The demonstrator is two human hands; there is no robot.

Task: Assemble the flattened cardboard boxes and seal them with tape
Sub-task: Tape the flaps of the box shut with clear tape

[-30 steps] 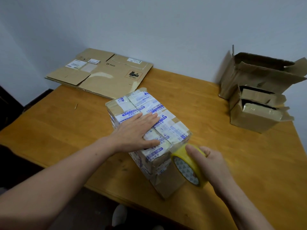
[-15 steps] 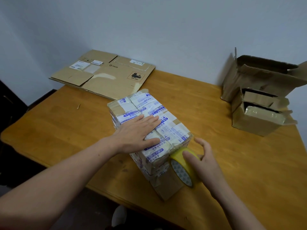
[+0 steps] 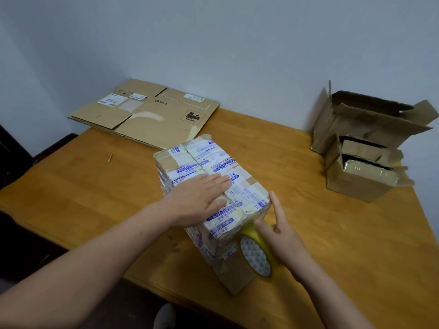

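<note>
Head view, from nearest out: my right grip (image 3: 282, 236) grasps the roll (image 3: 256, 255) of yellow tape, thumb over its rim and forefinger stretched straight up along the box's (image 3: 204, 160) near right corner; the other fingers are hidden behind the roll. The roll stands on edge, pressed against the near end face of the box. My left grip (image 3: 197, 200) is released, lying palm down with straight fingers on the box's top, near its middle. The box is closed, covered in white tape printed in blue, with bare cardboard showing at its near end and far left corner. It sits slantwise on the table (image 3: 95, 198), its near end close to the table's front edge. Beyond the box, at the far left, a flattened carton (image 3: 147, 115) lies flat, overhanging the table's back corner. Well to the right of the box, against the wall (image 3: 213, 43), a large carton (image 3: 356, 122) stands with flaps up, and a small carton (image 3: 356, 186) sits just in front of it, flaps loose.
</note>
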